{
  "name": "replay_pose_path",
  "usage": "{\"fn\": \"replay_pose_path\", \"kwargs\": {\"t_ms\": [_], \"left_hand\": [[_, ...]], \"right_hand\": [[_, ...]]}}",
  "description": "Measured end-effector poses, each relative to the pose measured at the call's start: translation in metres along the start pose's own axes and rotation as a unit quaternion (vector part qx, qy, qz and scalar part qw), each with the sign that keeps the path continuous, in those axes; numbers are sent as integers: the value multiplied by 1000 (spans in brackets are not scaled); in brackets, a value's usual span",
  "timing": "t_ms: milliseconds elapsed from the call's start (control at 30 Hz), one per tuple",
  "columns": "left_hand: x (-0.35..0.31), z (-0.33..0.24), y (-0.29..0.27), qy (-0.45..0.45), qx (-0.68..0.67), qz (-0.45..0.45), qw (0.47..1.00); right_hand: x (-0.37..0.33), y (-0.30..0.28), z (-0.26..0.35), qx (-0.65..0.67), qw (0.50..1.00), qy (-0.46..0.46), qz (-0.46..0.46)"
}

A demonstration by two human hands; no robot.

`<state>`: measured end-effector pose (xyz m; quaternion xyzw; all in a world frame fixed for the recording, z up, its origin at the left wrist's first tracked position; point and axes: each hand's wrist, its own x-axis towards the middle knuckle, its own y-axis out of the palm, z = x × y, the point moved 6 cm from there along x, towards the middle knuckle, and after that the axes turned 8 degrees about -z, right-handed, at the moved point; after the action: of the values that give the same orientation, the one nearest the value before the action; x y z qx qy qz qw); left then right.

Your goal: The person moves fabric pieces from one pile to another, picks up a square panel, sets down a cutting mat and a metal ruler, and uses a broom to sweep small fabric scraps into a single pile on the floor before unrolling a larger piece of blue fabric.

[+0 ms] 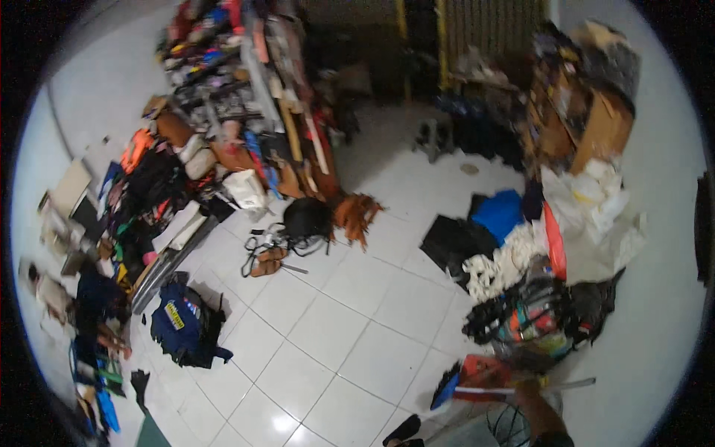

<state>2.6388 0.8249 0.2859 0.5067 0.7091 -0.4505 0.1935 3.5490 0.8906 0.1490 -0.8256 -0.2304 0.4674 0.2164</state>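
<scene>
White tiles (328, 313) cover the floor between a left heap (149, 194) and a right heap (529, 320); the far end (350, 45) is dark and hard to make out. At near right, the blurred right hand (529, 389) points forward, its forearm (547, 425) cut off below, fingers closed round a pale pole (573, 385) held crosswise over a red item (484, 366). The hand hides the pole's middle. The left hand is out of view, its fingers' state unknown.

Blurred right hand (529, 390), cropped sleeve (553, 439)
</scene>
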Motion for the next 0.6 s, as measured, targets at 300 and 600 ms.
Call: {"fn": "replay_pose_path", "kwargs": {"t_ms": [300,600], "left_hand": [[-115,325,-83,-95,-227,-162,956],[-130,527,-106,-281,-436,-315,795]], "right_hand": [[-190,-238,169,-43,990,-73,-114],[-112,-202,338,361,924,-97,-87]]}}
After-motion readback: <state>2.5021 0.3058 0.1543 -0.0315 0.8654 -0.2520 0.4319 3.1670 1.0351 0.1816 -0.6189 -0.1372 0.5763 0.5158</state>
